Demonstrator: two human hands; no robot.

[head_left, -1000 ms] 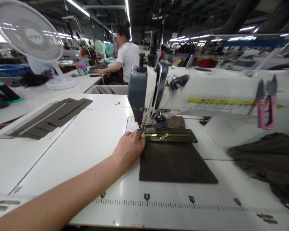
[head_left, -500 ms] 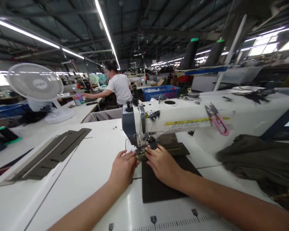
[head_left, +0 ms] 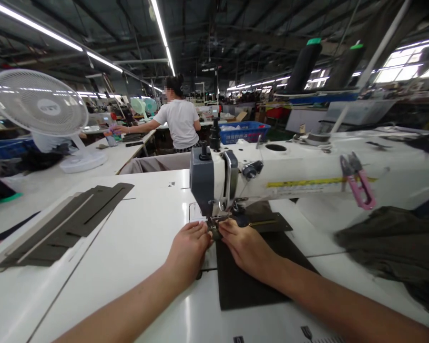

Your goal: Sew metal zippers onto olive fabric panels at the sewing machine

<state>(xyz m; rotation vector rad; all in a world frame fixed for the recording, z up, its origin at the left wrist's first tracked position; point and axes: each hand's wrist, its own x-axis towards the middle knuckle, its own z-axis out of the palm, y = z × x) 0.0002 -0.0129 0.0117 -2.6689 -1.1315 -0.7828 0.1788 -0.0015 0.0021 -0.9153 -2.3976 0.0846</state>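
Note:
A dark olive fabric piece (head_left: 250, 281) lies under the head of a white and dark grey sewing machine (head_left: 214, 176). My left hand (head_left: 190, 247) is at the left of the presser foot, fingers together and closed on the fabric's edge. On the other side, my right hand (head_left: 246, 245) has its fingers bent and pressed together on the cloth, close to the needle area. Behind my right hand runs a narrow strip with a yellowish line (head_left: 268, 222). Fingertips and machine parts partly hide the stitching spot.
Flat olive cut pieces (head_left: 67, 224) are stacked at left, near a white fan (head_left: 50, 107). Pink thread snips (head_left: 359, 183) hang on the machine arm. Crumpled dark cloth (head_left: 382, 243) lies at right. A person in a white shirt (head_left: 182, 124) stands beyond, by a blue crate (head_left: 245, 132).
The view has shifted, so the machine sits further right and the fan further left. Both hands stay at the presser foot on the fabric. The person behind still reaches left.

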